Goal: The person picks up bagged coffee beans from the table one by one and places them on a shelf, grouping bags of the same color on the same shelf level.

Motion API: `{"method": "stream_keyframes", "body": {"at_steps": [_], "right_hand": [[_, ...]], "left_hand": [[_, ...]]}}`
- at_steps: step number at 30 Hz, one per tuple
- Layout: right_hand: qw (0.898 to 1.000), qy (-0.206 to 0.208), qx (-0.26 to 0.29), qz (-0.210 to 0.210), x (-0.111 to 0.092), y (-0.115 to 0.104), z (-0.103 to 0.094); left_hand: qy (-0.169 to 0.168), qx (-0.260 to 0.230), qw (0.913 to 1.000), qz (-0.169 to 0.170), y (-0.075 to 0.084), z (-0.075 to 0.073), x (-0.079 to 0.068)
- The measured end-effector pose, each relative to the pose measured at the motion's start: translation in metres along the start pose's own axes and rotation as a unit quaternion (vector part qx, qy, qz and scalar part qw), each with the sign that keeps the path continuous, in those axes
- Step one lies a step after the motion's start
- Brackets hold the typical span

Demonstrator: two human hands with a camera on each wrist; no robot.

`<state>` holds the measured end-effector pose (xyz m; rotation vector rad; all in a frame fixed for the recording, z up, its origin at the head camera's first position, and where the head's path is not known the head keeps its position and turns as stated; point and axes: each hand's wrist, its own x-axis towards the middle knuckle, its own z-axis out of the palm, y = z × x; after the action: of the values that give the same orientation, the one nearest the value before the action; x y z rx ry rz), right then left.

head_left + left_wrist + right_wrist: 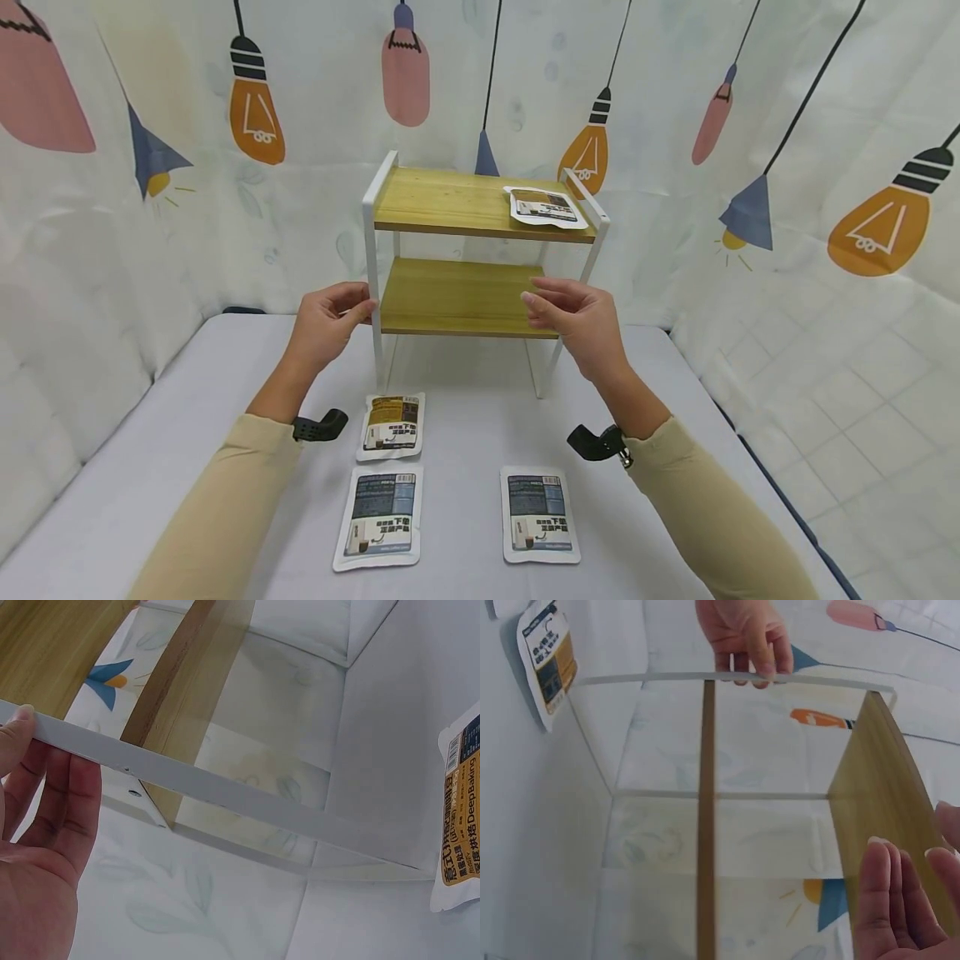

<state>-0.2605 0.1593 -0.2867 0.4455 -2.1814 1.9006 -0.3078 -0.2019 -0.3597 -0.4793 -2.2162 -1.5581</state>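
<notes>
A two-tier shelf (457, 296) with wooden boards and a white frame stands at the back of the table. My left hand (330, 321) holds its front left white post (195, 780), thumb on one side and fingers on the other. Near the shelf's right side, my right hand (581, 321) hovers with fingers slightly bent and nothing between them; in the right wrist view the hand (900, 907) is partly cut off by the edge. On the top board, at the right, lies a white pouch (546, 208) with a brown and dark label.
On the white table (465, 517) lie a brown-label pouch (391, 427) by the shelf's left foot, a blue-label pouch (379, 518) in front of it, and another blue-label pouch (540, 515) to the right. A patterned curtain (315, 208) surrounds the table.
</notes>
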Motion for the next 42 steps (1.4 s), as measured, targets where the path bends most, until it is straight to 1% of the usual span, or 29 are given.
{"method": "stream_keyframes", "body": {"at_steps": [6,14,19,27,37,42], "right_hand": [[1.0,-0.011,-0.001,-0.003,-0.011,0.019,0.007],[1.0,-0.029,-0.002,0.009,-0.024,0.046,0.017],[0.999,-0.041,-0.001,0.017,-0.033,0.056,0.023],[0.997,-0.071,-0.024,0.031,-0.044,0.077,0.035],[0.994,-0.092,-0.013,0.058,-0.055,0.096,0.054],[0.993,-0.098,-0.019,0.064,-0.06,0.102,0.064]], "left_hand": [[0.001,0.002,1.0,-0.003,0.0,0.001,0.0],[0.004,0.002,1.0,-0.006,0.0,0.001,0.0],[0.004,-0.001,1.0,-0.006,0.0,0.002,-0.001],[0.005,-0.003,1.0,-0.002,0.0,0.002,-0.001],[0.006,0.0,1.0,-0.004,0.001,0.002,-0.001],[0.004,0.0,0.9999,-0.011,0.001,0.002,-0.001]]}}
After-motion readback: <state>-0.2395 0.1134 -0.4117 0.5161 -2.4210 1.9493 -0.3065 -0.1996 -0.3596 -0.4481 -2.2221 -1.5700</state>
